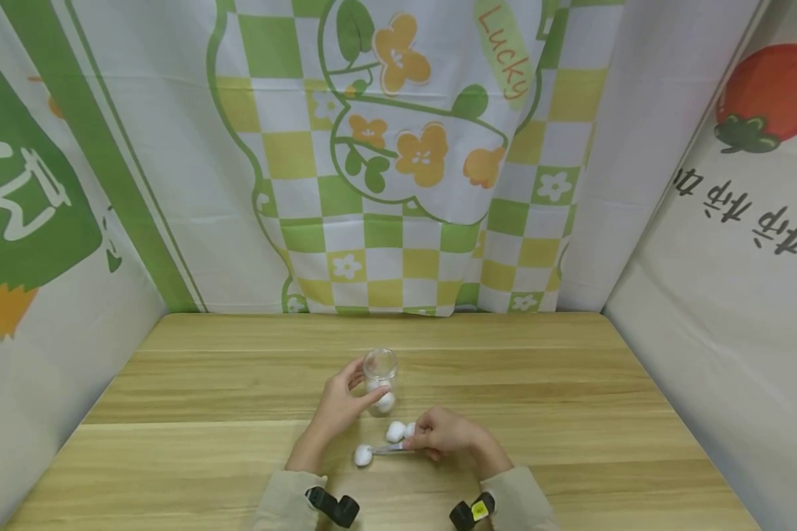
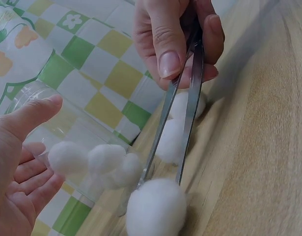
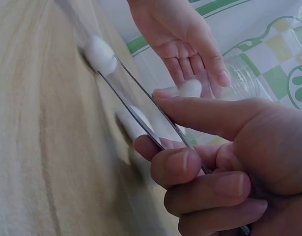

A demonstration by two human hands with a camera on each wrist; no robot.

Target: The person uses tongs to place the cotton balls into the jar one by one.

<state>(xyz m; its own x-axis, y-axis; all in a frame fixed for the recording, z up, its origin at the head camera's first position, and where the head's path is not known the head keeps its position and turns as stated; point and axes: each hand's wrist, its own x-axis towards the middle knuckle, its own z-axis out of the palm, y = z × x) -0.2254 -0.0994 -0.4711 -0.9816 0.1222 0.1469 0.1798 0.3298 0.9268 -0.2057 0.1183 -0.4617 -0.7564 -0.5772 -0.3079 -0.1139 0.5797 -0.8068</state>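
My left hand [image 1: 337, 404] grips an upright clear jar [image 1: 381, 363], thumb in front and fingers behind it. Inside the jar are several white cotton balls [image 2: 106, 158]. My right hand [image 1: 448, 431] holds metal tweezers [image 1: 390, 448] between thumb and curled fingers, low over the table. The tweezer tips reach to either side of one cotton ball [image 2: 156, 207] nearest me, touching its edge. Two more cotton balls [image 1: 395, 431] lie on the table just beyond the tweezers, one partly hidden by my right hand in the head view.
The wood-grain table [image 1: 538, 383] extends around both hands. A checked cloth curtain [image 1: 398, 251] hangs along its back edge, with printed cloth walls on the left and right [image 1: 724, 310].
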